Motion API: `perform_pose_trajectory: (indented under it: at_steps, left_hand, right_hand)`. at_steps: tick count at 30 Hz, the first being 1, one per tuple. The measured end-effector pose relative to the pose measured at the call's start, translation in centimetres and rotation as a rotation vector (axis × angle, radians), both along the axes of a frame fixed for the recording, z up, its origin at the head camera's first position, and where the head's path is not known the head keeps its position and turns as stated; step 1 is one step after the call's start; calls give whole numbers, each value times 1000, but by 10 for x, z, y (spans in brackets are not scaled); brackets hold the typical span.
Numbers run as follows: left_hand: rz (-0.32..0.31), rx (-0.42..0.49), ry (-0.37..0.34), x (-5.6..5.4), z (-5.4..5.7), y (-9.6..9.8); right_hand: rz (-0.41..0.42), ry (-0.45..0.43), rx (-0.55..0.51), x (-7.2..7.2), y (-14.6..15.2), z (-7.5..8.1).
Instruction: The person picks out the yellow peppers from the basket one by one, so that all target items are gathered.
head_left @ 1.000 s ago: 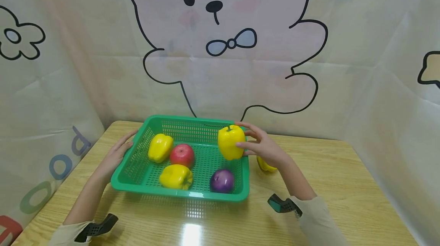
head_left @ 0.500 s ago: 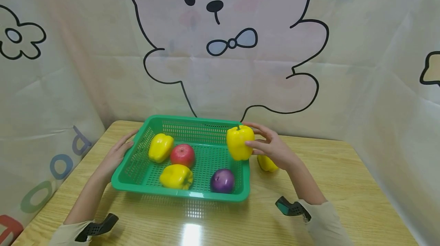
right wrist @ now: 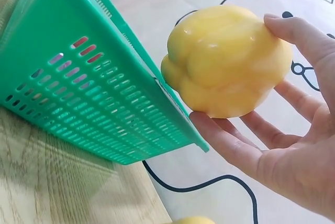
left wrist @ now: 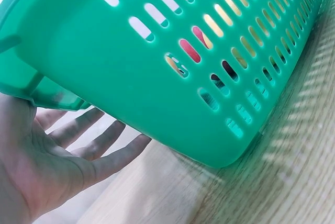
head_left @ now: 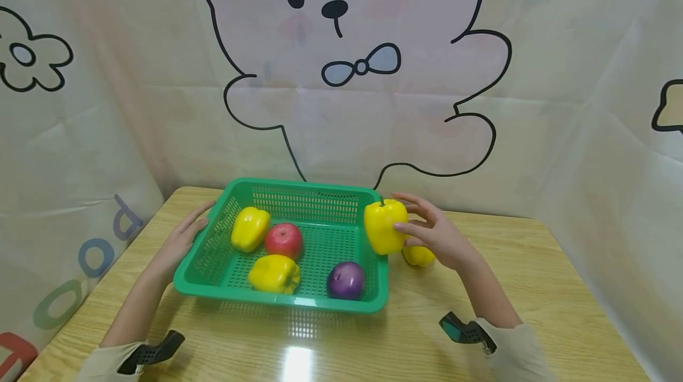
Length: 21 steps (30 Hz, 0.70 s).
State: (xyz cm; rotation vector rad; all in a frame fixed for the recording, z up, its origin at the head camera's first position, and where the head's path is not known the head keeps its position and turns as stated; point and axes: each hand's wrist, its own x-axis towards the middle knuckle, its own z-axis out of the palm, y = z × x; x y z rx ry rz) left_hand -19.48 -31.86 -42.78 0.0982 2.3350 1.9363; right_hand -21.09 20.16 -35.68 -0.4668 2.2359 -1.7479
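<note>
My right hand (head_left: 439,239) holds a yellow bell pepper (head_left: 385,226) by its side, thumb and fingers around it. In the head view the pepper overlaps the right rim of the green plastic basket (head_left: 341,306). The right wrist view shows this pepper (right wrist: 225,59) raised beside the basket's outer wall (right wrist: 104,93), its lobed end towards the rim. My left hand (head_left: 177,245) rests against the basket's left end. In the left wrist view the left hand's fingers (left wrist: 112,158) extend along the outside, under the rim.
Inside the basket lie two yellow bell peppers, one at the left (head_left: 250,229) and one in front (head_left: 274,274), a red apple (head_left: 284,241) and a round purple vegetable (head_left: 345,280). Another yellow bell pepper (head_left: 418,255) lies on the wooden table (head_left: 512,287), partly behind my right hand.
My right hand has moved to the right with the bell pepper, from above the basket's inside to its right rim, and slightly lower. The left hand and basket stay put.
</note>
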Motion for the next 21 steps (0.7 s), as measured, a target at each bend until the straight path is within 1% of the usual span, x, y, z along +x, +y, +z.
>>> perform_pose_trajectory:
  at_steps: [10,15,21]
  left_hand:
    - [4,-13,-9,-1,0,0]
    - [3,-17,-9,1,1,1]
    - [1,1,-17,2,3,1]
  right_hand:
    - [-25,16,-12,7,13,-1]
    - [-45,25,0,8,20,-4]
    - [-69,37,5,12,26,-5]
